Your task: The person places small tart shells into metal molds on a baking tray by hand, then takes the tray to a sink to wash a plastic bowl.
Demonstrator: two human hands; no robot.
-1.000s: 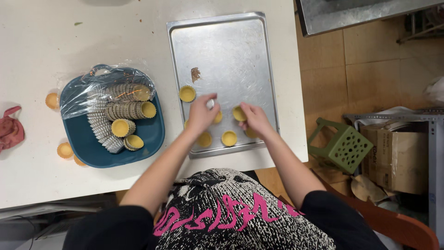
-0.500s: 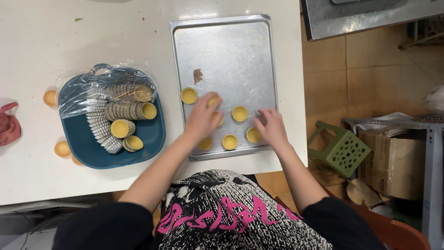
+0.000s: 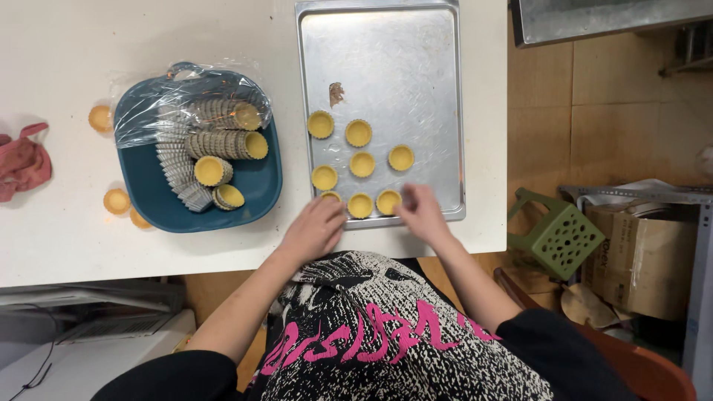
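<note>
A silver baking tray (image 3: 394, 67) lies on the white table (image 3: 67, 59), with several small yellow tart shells (image 3: 362, 164) set in rows near its front edge. My left hand (image 3: 314, 230) rests at the tray's front left corner, its fingers over one shell (image 3: 331, 196). My right hand (image 3: 421, 213) sits at the tray's front rim beside another shell (image 3: 388, 201), fingers loosely curled, nothing clearly held. A blue bowl (image 3: 252, 200) with clear plastic wrap holds stacks of shells in foil cups (image 3: 223, 145) to the left.
Three loose tart shells (image 3: 116, 200) lie on the table left of the bowl, and a pink cloth (image 3: 22, 163) sits at the far left. A brown smear (image 3: 336, 93) marks the tray. On the floor to the right are a green stool (image 3: 561, 234) and cardboard boxes (image 3: 646, 252).
More shells now sit on the tray, spread into rows. Both hands have drawn back from the tray's middle to its front edge. The camera view has shifted slightly.
</note>
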